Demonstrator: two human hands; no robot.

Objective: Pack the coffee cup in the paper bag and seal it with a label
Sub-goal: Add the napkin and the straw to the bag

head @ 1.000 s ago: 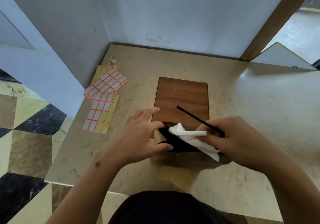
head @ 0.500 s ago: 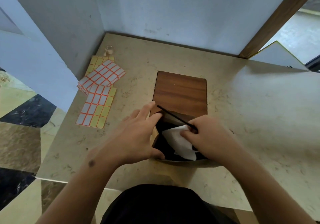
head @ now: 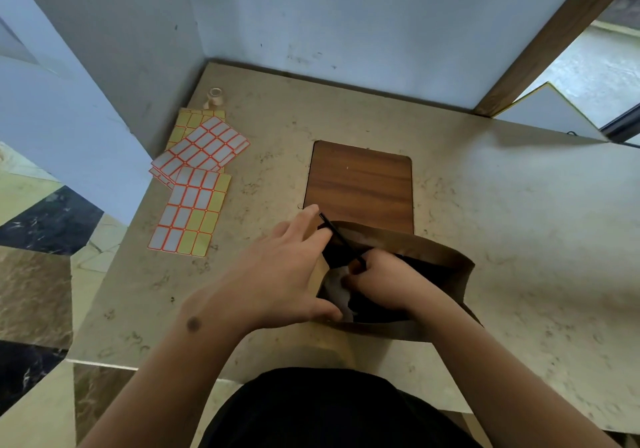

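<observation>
A small packing station, probably in a shop or café, was indicated. A beige marble-look counter [head: 502, 205] was set into a corner of pale painted walls [head: 346, 14]. Sheets of blank adhesive labels [head: 194, 184] were stacked at its left edge, above a patterned stone floor [head: 34, 257].

A wooden board [head: 360, 184] lies mid-frame on the marble surface [head: 519, 222]; a small tape roll [head: 214, 96] stands upper left by the wall.
</observation>
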